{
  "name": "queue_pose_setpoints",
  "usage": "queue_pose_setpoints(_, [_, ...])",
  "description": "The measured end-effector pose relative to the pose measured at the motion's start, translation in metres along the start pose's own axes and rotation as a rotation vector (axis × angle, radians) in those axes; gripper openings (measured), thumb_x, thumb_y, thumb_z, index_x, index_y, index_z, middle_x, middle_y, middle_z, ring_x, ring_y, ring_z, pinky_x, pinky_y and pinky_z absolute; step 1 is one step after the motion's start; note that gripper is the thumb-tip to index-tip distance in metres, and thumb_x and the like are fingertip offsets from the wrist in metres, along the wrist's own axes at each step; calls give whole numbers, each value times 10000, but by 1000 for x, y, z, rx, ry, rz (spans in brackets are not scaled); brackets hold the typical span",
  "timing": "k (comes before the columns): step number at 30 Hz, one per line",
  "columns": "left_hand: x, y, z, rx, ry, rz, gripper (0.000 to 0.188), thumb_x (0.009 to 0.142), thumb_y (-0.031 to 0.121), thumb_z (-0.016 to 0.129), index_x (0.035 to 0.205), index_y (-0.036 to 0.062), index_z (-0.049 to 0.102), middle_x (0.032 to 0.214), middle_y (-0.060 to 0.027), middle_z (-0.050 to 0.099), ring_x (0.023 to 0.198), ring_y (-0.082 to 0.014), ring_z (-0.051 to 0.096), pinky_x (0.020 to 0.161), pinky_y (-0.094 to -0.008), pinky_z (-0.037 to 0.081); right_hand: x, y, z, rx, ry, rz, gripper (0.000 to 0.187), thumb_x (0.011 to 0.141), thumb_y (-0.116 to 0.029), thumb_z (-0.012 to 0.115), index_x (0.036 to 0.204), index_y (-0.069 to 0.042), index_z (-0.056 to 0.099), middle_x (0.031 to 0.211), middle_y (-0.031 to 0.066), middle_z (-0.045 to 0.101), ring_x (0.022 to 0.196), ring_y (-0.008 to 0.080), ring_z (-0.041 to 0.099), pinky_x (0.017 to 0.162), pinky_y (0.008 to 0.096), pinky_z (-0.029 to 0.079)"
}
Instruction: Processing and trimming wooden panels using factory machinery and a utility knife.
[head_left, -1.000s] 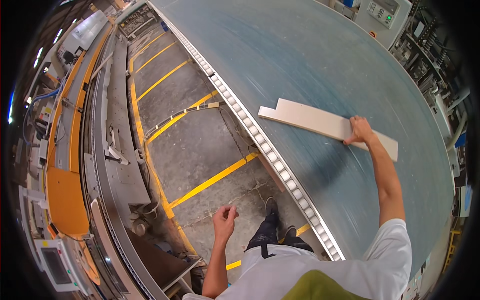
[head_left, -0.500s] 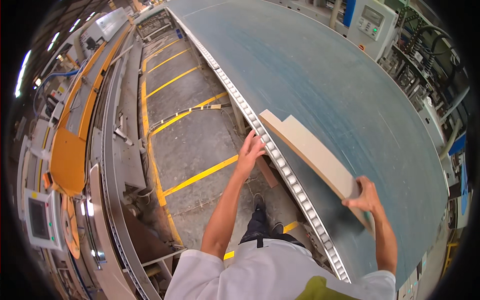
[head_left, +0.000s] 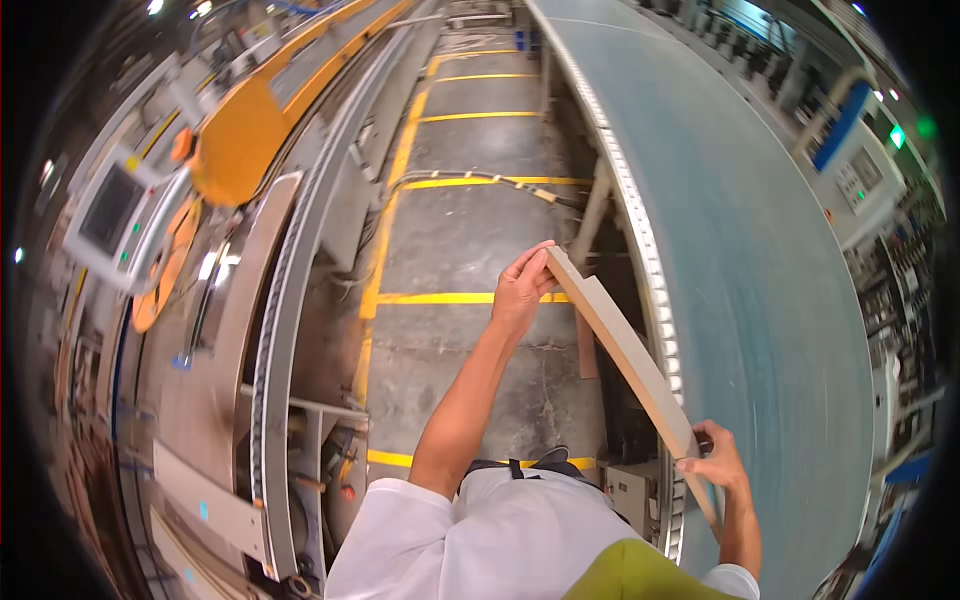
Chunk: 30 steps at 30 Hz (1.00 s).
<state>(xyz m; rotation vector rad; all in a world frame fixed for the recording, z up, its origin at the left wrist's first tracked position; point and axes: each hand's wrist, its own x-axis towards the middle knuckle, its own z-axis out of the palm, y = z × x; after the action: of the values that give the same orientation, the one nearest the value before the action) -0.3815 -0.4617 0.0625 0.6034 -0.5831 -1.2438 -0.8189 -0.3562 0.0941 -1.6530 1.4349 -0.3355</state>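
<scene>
A pair of long narrow wooden boards [head_left: 640,358], pale on the face and tan along the edge, lies stacked between my hands, one end set back from the other. My left hand [head_left: 524,288] grips their far end, held out over the walkway. Nearer me, my right hand [head_left: 716,455] is closed round the boards, thumb on the near edge and fingers over the far side. The near end reaches past my right wrist. Below the boards runs the row of white rollers [head_left: 655,300] that edges the blue-green conveyor belt [head_left: 770,350].
The grey floor [head_left: 460,235] between the machines carries yellow lines, with a cable crossing it. On the left are a machine rail [head_left: 300,300], an orange guard [head_left: 240,140] and a tilted control screen [head_left: 115,215]. Another control panel [head_left: 860,185] stands beyond the belt.
My left hand has taken hold of the boards' far end. The boards have come off the belt toward the left, over the rollers and walkway. My view has turned right.
</scene>
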Motion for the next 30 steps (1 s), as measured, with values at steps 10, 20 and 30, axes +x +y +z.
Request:
queue_pose_setpoints(10, [-134,152,-175,-134,401,246,349,1041,237,567,1281,-16,586,1153,-141,690,1116,-240,670,1002,-383,525,28,-129,155,7,-427,-48,692,554,-228,883,1119,73,623,924,111,672,837,179,671,770,312,557])
queue_pose_setpoints(20, [-302,223,-269,-122,768,555,312,1029,273,601,1153,-4,670,1089,-128,717,1021,-205,701,907,-308,572,70,-200,271,-80,-1056,-17,786,611,-459,827,1157,67,620,929,77,675,853,153,656,761,293,524])
queue_pose_setpoints(30, [-432,148,-255,-39,1214,749,224,948,258,681,1073,74,710,883,33,640,770,-81,569,705,-276,479,129,-237,293,-357,-1389,-214,758,649,-398,861,1185,92,643,1078,123,690,1014,200,653,911,355,519])
